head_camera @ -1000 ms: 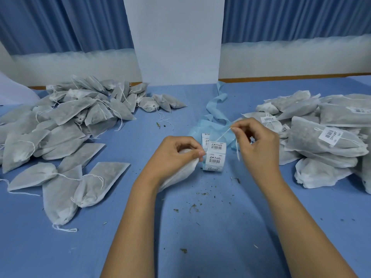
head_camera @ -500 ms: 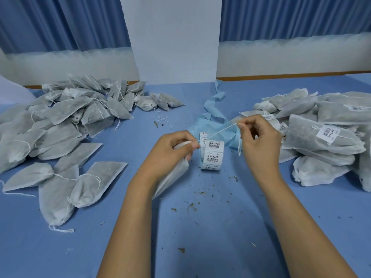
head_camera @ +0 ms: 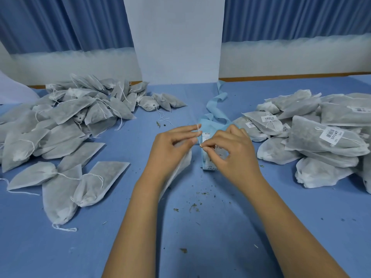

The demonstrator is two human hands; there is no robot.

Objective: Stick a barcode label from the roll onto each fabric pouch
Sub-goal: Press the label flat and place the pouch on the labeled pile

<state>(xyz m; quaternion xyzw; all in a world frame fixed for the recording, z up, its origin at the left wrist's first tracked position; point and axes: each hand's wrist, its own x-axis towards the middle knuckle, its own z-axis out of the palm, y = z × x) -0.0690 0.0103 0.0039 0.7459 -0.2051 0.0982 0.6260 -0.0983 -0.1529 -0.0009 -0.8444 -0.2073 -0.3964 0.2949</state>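
Crumbs (head_camera: 193, 206): we see dry plant bits scattered on the blue table (head_camera: 200, 247) at 6 o'clock from our hands.
Left hand (head_camera: 170, 149): it holds a fabric pouch (head_camera: 180, 167), which hangs under the palm toward 6 o'clock. The index and middle fingers stretch toward 3 o'clock, and the white drawstring (head_camera: 198, 129) is wrapped round the index fingertip.
Right hand (head_camera: 232, 155): thumb and forefinger pinch the drawstring's end just beside the left fingertips. The other fingers are loosely bent and apart.
Label roll (head_camera: 206, 163): it stands on the table at 3 o'clock of the pouch, partly hidden behind our right hand, with barcode labels showing.
Backing strip (head_camera: 216, 109): pale blue, it trails from the roll toward 12 o'clock.
Unlabelled heap (head_camera: 66, 121): grey pouches with loose strings lie at 9 to 10 o'clock.
Labelled heap (head_camera: 313, 137): pouches with barcode stickers facing up are piled at 2 to 3 o'clock.
Backdrop: a white panel (head_camera: 176, 41) stands at 12 o'clock, with blue curtains (head_camera: 60, 23) at either side.
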